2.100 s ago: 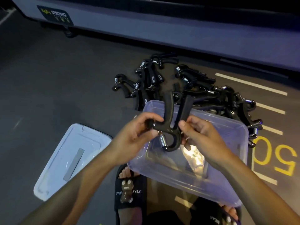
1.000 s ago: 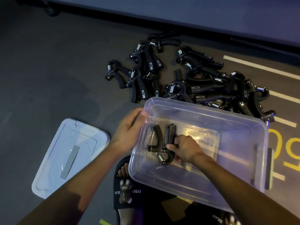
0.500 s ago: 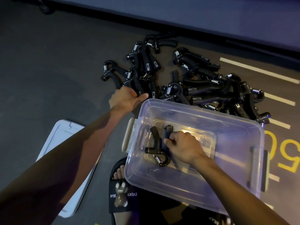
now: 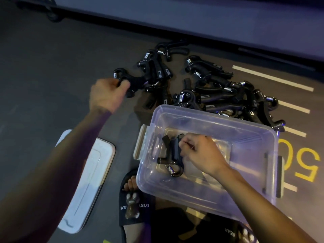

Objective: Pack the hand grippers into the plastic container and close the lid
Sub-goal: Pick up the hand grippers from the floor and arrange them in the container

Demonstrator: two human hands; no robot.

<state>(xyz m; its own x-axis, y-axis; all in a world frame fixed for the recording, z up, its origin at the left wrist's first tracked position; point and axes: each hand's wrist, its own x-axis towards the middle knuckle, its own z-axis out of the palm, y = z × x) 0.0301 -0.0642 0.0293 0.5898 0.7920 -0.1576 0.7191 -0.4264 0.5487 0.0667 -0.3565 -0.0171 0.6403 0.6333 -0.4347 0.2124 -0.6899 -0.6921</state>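
Note:
A clear plastic container point(image 4: 245, 199) sits on the dark floor in front of me. One black hand gripper point(image 4: 171, 160) with a steel spring lies on its bottom at the left end. My right hand point(image 4: 199, 153) is inside the container, fingers closed on that gripper's handle. My left hand point(image 4: 107, 93) reaches out to the left edge of a pile of black hand grippers point(image 4: 219, 92) beyond the container and closes on the nearest one point(image 4: 129, 81). The white lid point(image 4: 91, 174) lies flat on the floor to the left, partly hidden by my left forearm.
My feet in black slippers point(image 4: 133, 207) are under the container's near edge. White lines and a yellow number point(image 4: 305, 163) are painted on the floor at right. A long grey platform edge point(image 4: 192, 20) runs across the back.
My right hand lowered the gripper into the container and stays on it. My left hand let go of the container's rim and moved up-left to the pile, closing on a gripper there.

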